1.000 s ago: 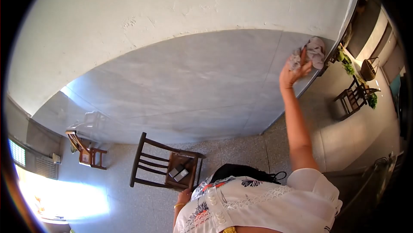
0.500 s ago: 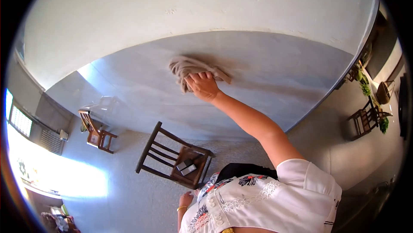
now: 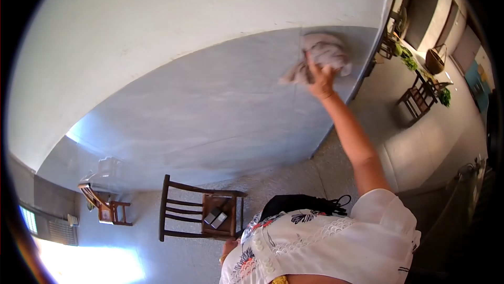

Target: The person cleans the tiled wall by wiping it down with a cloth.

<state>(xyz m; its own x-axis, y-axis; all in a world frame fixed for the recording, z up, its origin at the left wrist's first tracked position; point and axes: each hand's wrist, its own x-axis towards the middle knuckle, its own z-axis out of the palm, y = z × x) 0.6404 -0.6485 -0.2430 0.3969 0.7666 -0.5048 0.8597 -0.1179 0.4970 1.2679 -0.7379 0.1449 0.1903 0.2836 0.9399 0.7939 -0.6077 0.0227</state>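
My right hand (image 3: 321, 80) is stretched out to the wall, pressing a crumpled grey-brown cloth (image 3: 329, 55) against its smooth grey lower part (image 3: 210, 105). The cloth is bunched under the fingers and slightly blurred, with one corner trailing to the left. It lies close to the wall's right-hand edge and just below the border with the white upper part. My left hand (image 3: 229, 247) hangs low at my side, near the wooden chair (image 3: 181, 216); its fingers are mostly hidden, and I see nothing in it.
Small dark and pale boxes (image 3: 215, 217) lie on the chair seat. Another wooden chair (image 3: 107, 210) stands further left by the wall. Past the wall's edge on the right are a dark chair (image 3: 418, 97), a basket (image 3: 434, 62) and green leaves (image 3: 408, 62).
My right hand has swept the cloth rightward along the grey wall, toward its right edge. The view has turned to the right as well. My left hand stays low.
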